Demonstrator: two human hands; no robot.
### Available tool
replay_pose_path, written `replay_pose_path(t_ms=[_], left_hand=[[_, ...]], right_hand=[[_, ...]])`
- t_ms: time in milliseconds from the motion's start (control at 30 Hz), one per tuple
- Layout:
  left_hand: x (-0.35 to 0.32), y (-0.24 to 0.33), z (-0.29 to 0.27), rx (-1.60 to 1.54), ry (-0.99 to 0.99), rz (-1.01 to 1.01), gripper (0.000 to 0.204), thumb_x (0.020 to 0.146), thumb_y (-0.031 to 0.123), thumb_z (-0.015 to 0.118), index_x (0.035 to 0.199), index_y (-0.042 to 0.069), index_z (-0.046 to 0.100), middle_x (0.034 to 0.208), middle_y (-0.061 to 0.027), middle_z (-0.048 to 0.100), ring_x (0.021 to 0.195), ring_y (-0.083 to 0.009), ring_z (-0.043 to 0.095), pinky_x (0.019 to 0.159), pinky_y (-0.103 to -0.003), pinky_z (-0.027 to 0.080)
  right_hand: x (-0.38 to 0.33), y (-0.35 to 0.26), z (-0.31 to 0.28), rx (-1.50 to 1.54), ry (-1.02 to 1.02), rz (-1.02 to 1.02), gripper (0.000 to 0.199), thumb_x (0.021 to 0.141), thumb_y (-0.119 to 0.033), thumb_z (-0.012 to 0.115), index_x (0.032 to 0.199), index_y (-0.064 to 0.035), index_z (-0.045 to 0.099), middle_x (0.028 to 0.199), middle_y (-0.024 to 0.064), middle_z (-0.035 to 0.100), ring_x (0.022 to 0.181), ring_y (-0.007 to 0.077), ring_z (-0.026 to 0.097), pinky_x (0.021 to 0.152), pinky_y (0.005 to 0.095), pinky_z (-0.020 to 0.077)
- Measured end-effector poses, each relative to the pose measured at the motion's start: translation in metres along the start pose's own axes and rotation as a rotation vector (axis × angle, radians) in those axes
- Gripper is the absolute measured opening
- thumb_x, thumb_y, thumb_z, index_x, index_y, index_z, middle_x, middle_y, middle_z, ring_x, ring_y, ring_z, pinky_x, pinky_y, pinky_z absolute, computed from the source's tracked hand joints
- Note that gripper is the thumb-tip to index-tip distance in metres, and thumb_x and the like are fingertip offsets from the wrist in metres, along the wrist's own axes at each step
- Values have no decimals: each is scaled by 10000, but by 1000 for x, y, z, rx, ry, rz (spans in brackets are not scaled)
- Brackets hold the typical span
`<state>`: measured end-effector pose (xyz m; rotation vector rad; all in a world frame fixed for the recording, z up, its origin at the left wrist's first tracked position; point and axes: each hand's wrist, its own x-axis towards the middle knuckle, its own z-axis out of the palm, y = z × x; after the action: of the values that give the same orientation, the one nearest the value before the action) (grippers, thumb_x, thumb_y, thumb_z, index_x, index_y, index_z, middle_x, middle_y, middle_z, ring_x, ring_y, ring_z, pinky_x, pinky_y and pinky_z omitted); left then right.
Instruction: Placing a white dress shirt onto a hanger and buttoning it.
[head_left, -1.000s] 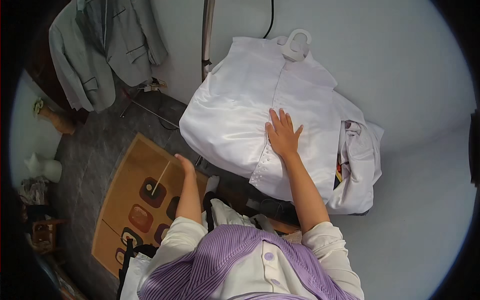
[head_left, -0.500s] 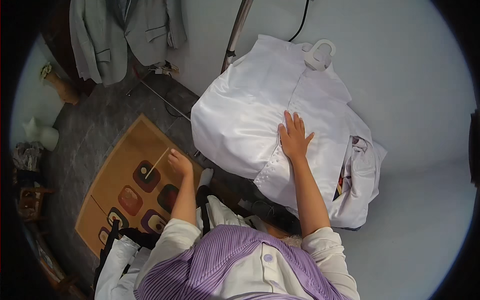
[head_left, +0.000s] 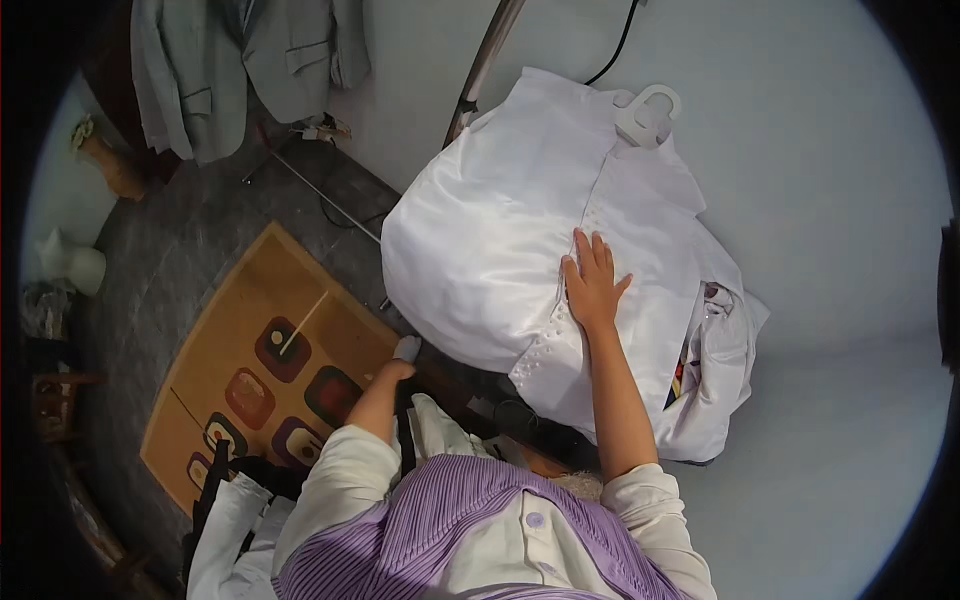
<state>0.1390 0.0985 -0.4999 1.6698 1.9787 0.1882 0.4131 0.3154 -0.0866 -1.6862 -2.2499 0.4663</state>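
A white satin garment [head_left: 480, 250] with a row of small buttons is spread out in front of me, slightly right. The white top of a hanger [head_left: 655, 115] sticks out at its far end. My right hand [head_left: 597, 285] lies flat on the garment beside the button line, fingers spread. My left hand [head_left: 398, 370] is low at the garment's left, close to a white-socked foot [head_left: 407, 348]. Its fingers are hidden, so I cannot tell whether it holds anything.
A grey jacket [head_left: 215, 80] hangs at the far left. A brown patterned rug [head_left: 225, 310] covers the floor, with a thin pale stick-like strip [head_left: 303, 323] on it. Behind the garment a metal pole [head_left: 485, 60] rises near a wall [head_left: 800, 130]. White and black clothes [head_left: 235, 520] are at lower left.
My left hand has moved down and toward my body from above the rug, and its fingers have gone out of sight. My right hand stays on the garment. The view has shifted slightly.
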Motion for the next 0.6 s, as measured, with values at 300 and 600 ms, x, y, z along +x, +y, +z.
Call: replay_pose_path(t_ms=[300, 600], left_hand=[[42, 174, -228, -595, 1110, -153, 579, 900, 156, 503, 1401, 9, 251, 1457, -231, 260, 1343, -354, 281, 1081, -470, 241], [93, 381, -384, -329, 715, 958, 511, 825, 172, 588, 1320, 119, 469, 1363, -115, 455, 1278, -329, 384, 1019, -485, 282]], right_hand=[[-14, 88, -15, 100, 408, 65, 544, 929, -323, 414, 1415, -101, 308, 1459, 173, 286, 1386, 303, 199, 1055, 622, -30], [75, 137, -45, -210, 276, 132, 510, 925, -339, 407, 1418, -233, 330, 1496, 86, 261, 1376, 273, 244, 1070, 630, 66]])
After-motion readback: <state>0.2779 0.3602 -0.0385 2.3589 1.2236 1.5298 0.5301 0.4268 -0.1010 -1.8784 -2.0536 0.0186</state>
